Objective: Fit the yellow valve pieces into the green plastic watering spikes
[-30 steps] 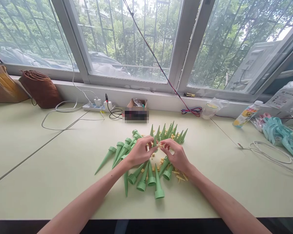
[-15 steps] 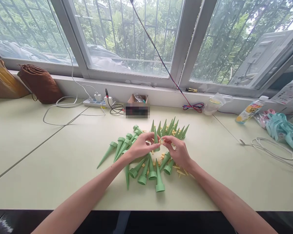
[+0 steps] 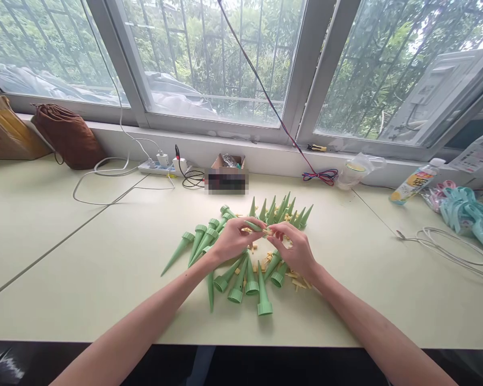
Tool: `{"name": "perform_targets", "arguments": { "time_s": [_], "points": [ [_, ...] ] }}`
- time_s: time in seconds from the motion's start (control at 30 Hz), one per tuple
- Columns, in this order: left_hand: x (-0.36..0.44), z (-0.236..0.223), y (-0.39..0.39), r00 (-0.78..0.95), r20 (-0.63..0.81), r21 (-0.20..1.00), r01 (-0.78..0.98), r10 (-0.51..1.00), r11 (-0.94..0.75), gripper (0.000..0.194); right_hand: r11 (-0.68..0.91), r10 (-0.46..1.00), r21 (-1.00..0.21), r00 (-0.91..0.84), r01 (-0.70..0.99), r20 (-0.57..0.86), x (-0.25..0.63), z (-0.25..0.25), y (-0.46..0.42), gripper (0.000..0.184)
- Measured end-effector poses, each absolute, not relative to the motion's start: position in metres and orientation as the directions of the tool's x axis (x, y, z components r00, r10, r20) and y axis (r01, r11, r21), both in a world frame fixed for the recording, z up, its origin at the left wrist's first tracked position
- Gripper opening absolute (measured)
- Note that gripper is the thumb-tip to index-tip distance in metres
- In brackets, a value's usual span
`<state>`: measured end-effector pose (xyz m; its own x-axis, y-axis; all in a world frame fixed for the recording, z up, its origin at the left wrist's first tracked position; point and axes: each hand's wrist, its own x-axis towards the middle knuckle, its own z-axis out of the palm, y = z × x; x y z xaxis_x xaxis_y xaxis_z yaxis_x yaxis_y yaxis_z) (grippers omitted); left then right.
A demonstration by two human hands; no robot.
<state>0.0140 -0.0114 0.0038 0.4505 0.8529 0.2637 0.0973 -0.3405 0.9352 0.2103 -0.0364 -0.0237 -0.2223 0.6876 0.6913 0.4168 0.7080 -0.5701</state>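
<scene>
Green spike (image 3: 252,226) lies tilted in the left hand's (image 3: 232,239) fingers, its wide end toward the right hand (image 3: 295,248), which pinches a small yellow piece (image 3: 268,232) there. Whether the two parts touch is too small to tell. A crooked push could make the piece skid off the rim, since the fingertips cover most of it. Dropped, it could get lost among the loose yellow pieces (image 3: 298,282) on the table (image 3: 116,279). Just beyond, the upright spikes (image 3: 284,210) stand close together, so a knuckle could topple several; the nearer lying spikes (image 3: 264,303) might roll if a wrist brushes them.
</scene>
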Motion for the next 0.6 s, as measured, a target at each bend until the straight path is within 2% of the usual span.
{"name": "perform_targets", "arguments": {
  "time_s": [0.2, 0.6],
  "points": [
    [0.0145, 0.0050, -0.0101, 0.476, 0.234, 0.967, -0.021, 0.848, -0.255, 0.028, 0.758, 0.627, -0.515, -0.227, 0.401, 0.745, 0.2087, -0.0238, -0.0368, 0.011],
    [0.0116, 0.0056, -0.0090, 0.531, 0.171, 0.985, -0.062, 0.830, -0.163, 0.029, 0.788, 0.591, -0.491, -0.235, 0.371, 0.771, 0.2070, -0.0187, -0.0399, 0.012]
  ]
}}
